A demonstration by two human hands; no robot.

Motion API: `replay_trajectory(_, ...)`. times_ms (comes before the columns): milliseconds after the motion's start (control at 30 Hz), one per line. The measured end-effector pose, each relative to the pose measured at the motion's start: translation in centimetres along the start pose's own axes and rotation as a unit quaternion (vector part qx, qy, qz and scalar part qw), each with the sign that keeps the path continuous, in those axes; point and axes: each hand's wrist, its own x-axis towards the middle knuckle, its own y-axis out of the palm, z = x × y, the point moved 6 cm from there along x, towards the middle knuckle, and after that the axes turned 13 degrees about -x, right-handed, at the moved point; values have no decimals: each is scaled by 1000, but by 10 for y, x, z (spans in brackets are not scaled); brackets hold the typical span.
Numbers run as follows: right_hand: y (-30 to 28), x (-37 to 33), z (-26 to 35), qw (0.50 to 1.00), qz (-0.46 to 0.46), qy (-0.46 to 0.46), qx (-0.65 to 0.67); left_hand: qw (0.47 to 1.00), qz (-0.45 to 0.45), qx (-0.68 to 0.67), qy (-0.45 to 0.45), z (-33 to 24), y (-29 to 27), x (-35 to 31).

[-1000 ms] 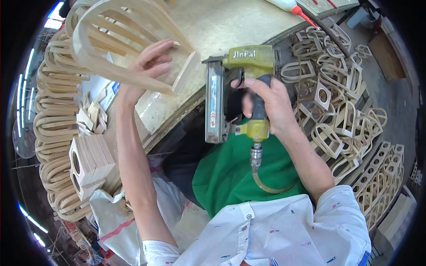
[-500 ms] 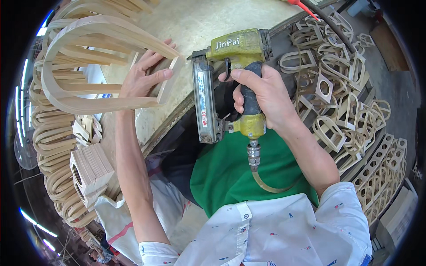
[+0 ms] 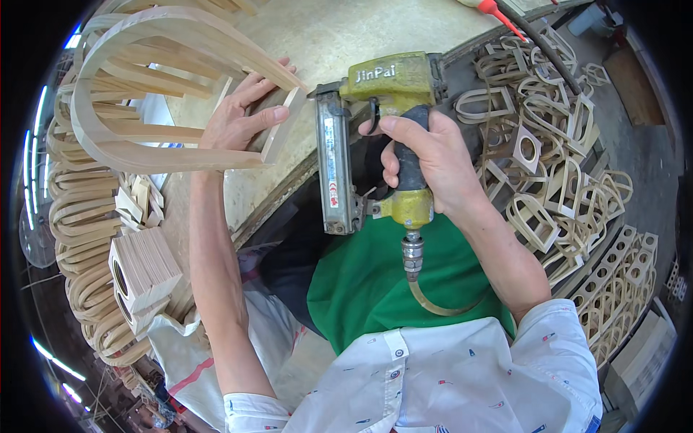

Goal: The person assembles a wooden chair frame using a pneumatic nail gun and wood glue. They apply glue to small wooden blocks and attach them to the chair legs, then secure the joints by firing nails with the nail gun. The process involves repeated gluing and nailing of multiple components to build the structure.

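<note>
My left hand point(image 3: 242, 115) reaches inside a pale U-shaped wooden frame point(image 3: 86, 123), its thumb over a thin wooden strip point(image 3: 285, 124) that spans the frame's open ends. The other fingers stretch behind, partly hidden, gripping the wood. In my right hand point(image 3: 433, 151) is a yellow-green pneumatic nail gun point(image 3: 393, 79), held upright by its black grip, with the index finger at the trigger. The gun's nose sits right by the strip's upper end; whether they touch I cannot tell. From the handle's base a metal coupling point(image 3: 412, 252) leads into an air hose.
Stacked bent-wood frames point(image 3: 83, 238) line the workbench point(image 3: 317, 29) at left, beside a block of stacked boards point(image 3: 144, 270) with round holes and some small wood pieces point(image 3: 141, 202). At right lie many assembled frames point(image 3: 548, 144). A red-tipped tool point(image 3: 502, 16) and dark hose cross the far edge.
The U-shaped frame and my left hand have shifted slightly right and up. The gap between the strip and the nail gun's nose has narrowed. Both grips stay the same.
</note>
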Motion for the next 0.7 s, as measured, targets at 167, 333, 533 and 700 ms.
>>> replay_trajectory(167, 3, 2, -1, 1000, -8, -5, 0, 1000, 5, -4, 2, 2, 0, 0)
replay_trajectory(333, 3, 1, -1, 1000, -12, 7, -26, 1000, -5, -25, 0, 2, -1, 0)
replay_trajectory(533, 4, 4, -3, 1000, 1, 13, -6, 1000, -1, 10, 7, 2, -3, 0)
replay_trajectory(700, -2, -3, 27, 998, 8, -34, -52, 999, 14, 35, -6, 0, -7, 1)
